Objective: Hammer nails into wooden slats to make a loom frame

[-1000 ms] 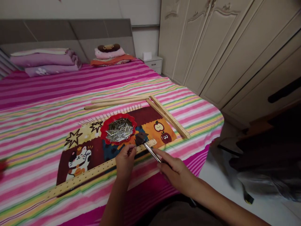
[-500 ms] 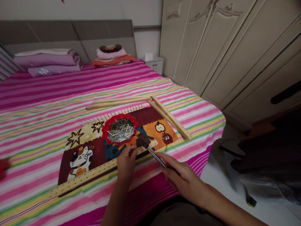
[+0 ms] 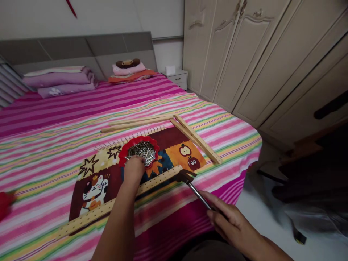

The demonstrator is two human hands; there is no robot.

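My left hand point(image 3: 134, 169) reaches over the near rim of a red scalloped dish point(image 3: 139, 150) filled with small metal nails, its fingers curled down into the pile. My right hand point(image 3: 231, 219) grips the handle of a small hammer point(image 3: 189, 181), whose dark head rests at the right end of a long wooden strip point(image 3: 119, 201) drilled with a row of holes. That strip lies across the near edge of a patchwork cloth point(image 3: 174, 152) with a cat, stars and apples. A row of nails stands along the cloth's far edge.
Several more wooden strips point(image 3: 195, 139) lie on the striped bedspread point(image 3: 54, 123) beyond and to the right of the cloth. Folded bedding point(image 3: 58, 79) lies at the headboard. Cream wardrobe doors point(image 3: 244, 58) line the right side. Dark items lie on the floor by the bed corner.
My left hand has left the wooden strip and moved up to the nail dish. My right hand has drawn back and right, taking the hammer head to the strip's right end.
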